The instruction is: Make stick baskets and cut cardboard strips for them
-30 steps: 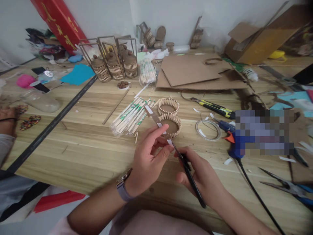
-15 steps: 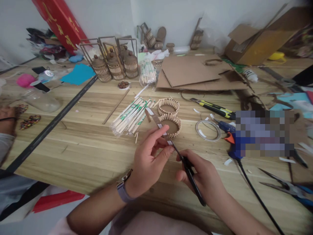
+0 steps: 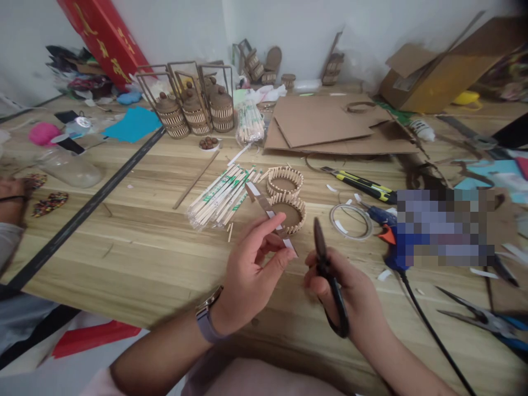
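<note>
Between the thumb and fingers of my left hand (image 3: 256,269) is a narrow brown cardboard strip (image 3: 263,202) with white tape pieces along it. The strip slants up and away to the left. My right hand (image 3: 350,291) grips black-handled scissors (image 3: 324,264), blades together and pointing up, apart from the strip. Just beyond my left hand stand two rings of short wooden sticks on round cardboard bases, a nearer ring (image 3: 304,215) partly behind my fingers and a farther ring (image 3: 284,169). Left of them lie wrapped wooden sticks (image 3: 218,195).
To the right are a tape roll (image 3: 368,226), a yellow-black utility knife (image 3: 363,184), a blue glue gun (image 3: 398,247) with its cord, and pliers (image 3: 482,319). Cardboard sheets (image 3: 322,121) and small lidded baskets (image 3: 196,114) stand behind. Another person's hand (image 3: 12,190) is at far left.
The scissors have moved right and away from the strip's near end, turning more upright in my right hand. My left hand and the strip have stayed almost still.
</note>
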A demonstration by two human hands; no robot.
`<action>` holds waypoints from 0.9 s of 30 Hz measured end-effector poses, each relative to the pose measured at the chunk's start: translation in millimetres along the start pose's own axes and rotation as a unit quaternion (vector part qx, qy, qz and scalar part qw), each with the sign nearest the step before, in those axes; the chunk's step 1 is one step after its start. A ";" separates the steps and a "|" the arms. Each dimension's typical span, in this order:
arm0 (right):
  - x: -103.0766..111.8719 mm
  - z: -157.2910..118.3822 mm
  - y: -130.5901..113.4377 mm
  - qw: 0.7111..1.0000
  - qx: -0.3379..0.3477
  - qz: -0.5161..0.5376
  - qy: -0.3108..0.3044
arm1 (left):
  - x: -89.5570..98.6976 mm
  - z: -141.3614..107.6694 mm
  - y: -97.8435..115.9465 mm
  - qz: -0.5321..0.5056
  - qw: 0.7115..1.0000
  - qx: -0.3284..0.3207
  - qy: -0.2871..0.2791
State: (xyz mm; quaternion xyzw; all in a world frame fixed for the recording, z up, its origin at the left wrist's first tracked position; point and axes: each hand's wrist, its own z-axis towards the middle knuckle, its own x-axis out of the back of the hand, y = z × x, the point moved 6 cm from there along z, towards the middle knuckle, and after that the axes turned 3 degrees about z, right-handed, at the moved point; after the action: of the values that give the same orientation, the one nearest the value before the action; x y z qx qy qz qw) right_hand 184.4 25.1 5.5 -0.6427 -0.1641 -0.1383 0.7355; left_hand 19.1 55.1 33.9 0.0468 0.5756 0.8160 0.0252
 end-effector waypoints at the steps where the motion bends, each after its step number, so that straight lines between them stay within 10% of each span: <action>1: 2.0 -0.2 1.1 0.999 -0.004 0.034 0.009 | -0.8 -0.5 -0.3 -0.002 1.000 0.003 -0.006; 14: 0.5 1.2 -8.6 0.975 -0.060 0.206 0.055 | -14.6 -13.4 2.4 0.060 0.991 -0.025 -0.118; 27: -4.8 1.2 -19.6 0.995 -0.034 0.088 0.033 | 4.1 6.9 -16.5 -0.111 0.988 0.101 0.029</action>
State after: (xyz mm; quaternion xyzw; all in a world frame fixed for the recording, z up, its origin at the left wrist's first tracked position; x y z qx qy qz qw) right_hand 171.9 23.5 21.2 -0.6747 -0.0780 -0.0998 0.7271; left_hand 15.5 67.5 20.9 -0.0388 0.6572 0.7468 0.0942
